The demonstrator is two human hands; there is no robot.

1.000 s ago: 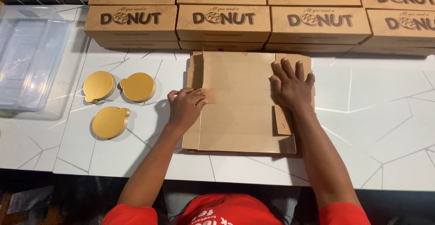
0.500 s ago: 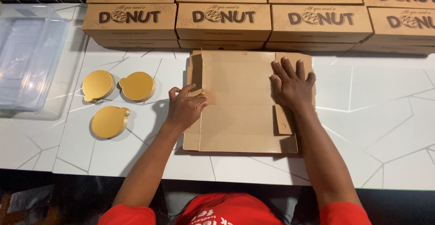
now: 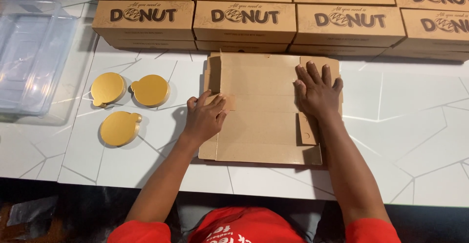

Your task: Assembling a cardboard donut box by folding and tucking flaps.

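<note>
Folding a flat cardboard box blank [image 3: 261, 108] at table centre.

Left hand [image 3: 204, 118] pinched the nine-o'clock side flap; right hand [image 3: 317, 92] lay flat, fingers spread, pinning the three-o'clock side. Next, I'd judge, that flap needs raising along its crease.

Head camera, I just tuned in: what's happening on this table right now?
A person has a flat, unfolded cardboard box blank on the white table. The right hand lies spread flat on its right side, while the left hand grips a flap at its left edge. Three round gold cake boards lie to the left, beside a clear plastic container. Assembled brown boxes are stacked behind.
</note>
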